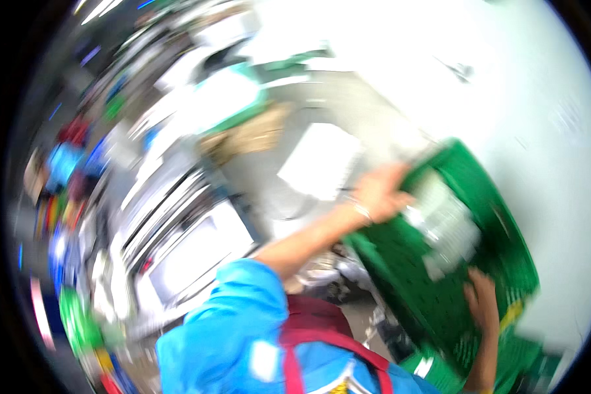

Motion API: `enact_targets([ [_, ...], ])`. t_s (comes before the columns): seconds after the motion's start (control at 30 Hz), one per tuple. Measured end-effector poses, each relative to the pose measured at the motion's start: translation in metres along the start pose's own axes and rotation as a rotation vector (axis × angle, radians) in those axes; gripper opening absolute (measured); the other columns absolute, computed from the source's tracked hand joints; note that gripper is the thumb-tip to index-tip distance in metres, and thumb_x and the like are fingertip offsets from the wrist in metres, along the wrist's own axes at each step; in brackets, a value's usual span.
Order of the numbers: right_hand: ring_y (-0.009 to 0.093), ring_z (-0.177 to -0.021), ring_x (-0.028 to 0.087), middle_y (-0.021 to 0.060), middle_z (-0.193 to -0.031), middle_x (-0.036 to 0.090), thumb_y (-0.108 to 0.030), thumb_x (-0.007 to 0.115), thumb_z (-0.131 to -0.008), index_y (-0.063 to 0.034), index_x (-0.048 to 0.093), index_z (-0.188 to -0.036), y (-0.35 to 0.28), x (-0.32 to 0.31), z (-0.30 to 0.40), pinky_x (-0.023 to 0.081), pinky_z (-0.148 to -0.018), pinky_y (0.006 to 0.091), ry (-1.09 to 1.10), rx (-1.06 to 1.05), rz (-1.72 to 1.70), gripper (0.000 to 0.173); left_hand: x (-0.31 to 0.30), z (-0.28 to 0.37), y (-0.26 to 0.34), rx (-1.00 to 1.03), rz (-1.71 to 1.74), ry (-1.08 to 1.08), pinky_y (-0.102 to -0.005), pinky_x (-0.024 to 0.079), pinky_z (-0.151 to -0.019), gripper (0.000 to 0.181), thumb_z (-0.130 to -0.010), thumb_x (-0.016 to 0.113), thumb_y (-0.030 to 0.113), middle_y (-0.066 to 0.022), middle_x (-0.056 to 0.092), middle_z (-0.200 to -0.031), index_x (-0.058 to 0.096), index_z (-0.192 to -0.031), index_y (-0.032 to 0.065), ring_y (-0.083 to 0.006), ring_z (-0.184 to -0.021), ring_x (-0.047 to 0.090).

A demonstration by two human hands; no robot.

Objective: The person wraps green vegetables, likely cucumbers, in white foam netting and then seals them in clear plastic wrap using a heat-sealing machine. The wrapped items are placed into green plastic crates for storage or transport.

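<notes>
The view is heavily blurred. A green plastic crate (497,221) with perforated walls is before me on the right. Clear plastic bags (450,231), their contents too blurred to tell, lie inside it toward the far end. My left hand (381,197) is at the crate's left rim, thumb over the edge and close to the bags. Whether its fingers grip the rim is unclear. My right hand (480,300) reaches into the crate from the near right, fingers bent close to the bags. I cannot tell whether it holds anything.
A white box or sheet (320,160) lies on the grey surface beyond my left arm. Brown cardboard (251,130) sits under a pale green-edged tray (236,96). White-framed equipment (192,261) stands at left. Another green crate (433,364) is below. A pale wall (546,147) rises at right.
</notes>
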State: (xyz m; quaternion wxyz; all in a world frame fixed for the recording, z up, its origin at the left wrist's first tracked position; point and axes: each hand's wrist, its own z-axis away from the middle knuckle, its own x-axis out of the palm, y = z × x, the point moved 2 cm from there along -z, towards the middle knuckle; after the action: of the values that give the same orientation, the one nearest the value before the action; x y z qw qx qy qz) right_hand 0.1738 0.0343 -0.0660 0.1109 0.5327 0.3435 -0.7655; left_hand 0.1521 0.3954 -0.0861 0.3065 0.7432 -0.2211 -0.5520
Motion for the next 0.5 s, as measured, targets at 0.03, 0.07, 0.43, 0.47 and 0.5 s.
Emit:
enact_targets([
  [0.03, 0.032, -0.118, 0.046, 0.017, -0.12, 0.055, -0.014, 0.054, -0.083, -0.0004, 0.053, -0.119, -0.044, -0.001, -0.003, 0.032, -0.101, 0.0412, -0.048, -0.091, -0.195, 0.039, -0.015, 0.026, 0.0, 0.197, 0.114, 0.128, -0.0427, 0.041, -0.088, 0.055, -0.078, 0.061, 0.035, -0.0185, 0.053, -0.114, 0.046, -0.121, 0.0058, -0.0357, -0.103, 0.052],
  [0.07, 0.033, -0.112, 0.052, 0.018, -0.112, 0.06, -0.012, 0.054, -0.08, 0.0025, 0.056, -0.114, -0.086, 0.003, -0.009, 0.036, -0.097, 0.0405, -0.11, -0.257, -0.344, 0.037, -0.043, 0.056, 0.005, 0.301, 0.157, 0.136, -0.0425, 0.042, -0.086, 0.048, -0.08, 0.06, 0.031, -0.0163, 0.054, -0.11, 0.047, -0.119, 0.0058, -0.0343, -0.099, 0.053],
  [0.43, 0.02, -0.09, 0.062, 0.0162, -0.099, 0.064, -0.003, 0.053, -0.082, 0.0076, 0.053, -0.114, -0.386, 0.195, -0.052, 0.047, -0.081, 0.0286, -0.913, -0.585, -0.608, 0.034, -0.309, 0.65, -0.174, -0.94, -0.63, 1.131, -0.0323, 0.048, -0.08, 0.051, -0.073, 0.07, 0.017, -0.0132, 0.06, -0.109, 0.051, -0.119, 0.0072, -0.0264, -0.097, 0.059],
  [0.47, 0.02, -0.089, 0.062, 0.0161, -0.098, 0.064, -0.002, 0.054, -0.081, 0.0074, 0.054, -0.113, -0.421, 0.206, -0.054, 0.048, -0.08, 0.0287, -0.901, -0.648, -0.567, 0.033, -0.332, 0.69, -0.183, -1.104, -0.687, 1.103, -0.035, 0.045, -0.086, 0.059, -0.071, 0.072, 0.019, -0.013, 0.057, -0.113, 0.047, -0.123, 0.0068, -0.0271, -0.103, 0.056],
  [0.5, 0.019, -0.088, 0.063, 0.016, -0.098, 0.065, -0.001, 0.054, -0.081, 0.0072, 0.055, -0.112, -0.456, 0.217, -0.055, 0.048, -0.08, 0.0288, -0.889, -0.707, -0.534, 0.032, -0.351, 0.725, -0.191, -1.269, -0.743, 1.06, -0.0376, 0.042, -0.091, 0.067, -0.069, 0.074, 0.022, -0.0127, 0.054, -0.117, 0.043, -0.126, 0.0063, -0.0278, -0.109, 0.053],
])
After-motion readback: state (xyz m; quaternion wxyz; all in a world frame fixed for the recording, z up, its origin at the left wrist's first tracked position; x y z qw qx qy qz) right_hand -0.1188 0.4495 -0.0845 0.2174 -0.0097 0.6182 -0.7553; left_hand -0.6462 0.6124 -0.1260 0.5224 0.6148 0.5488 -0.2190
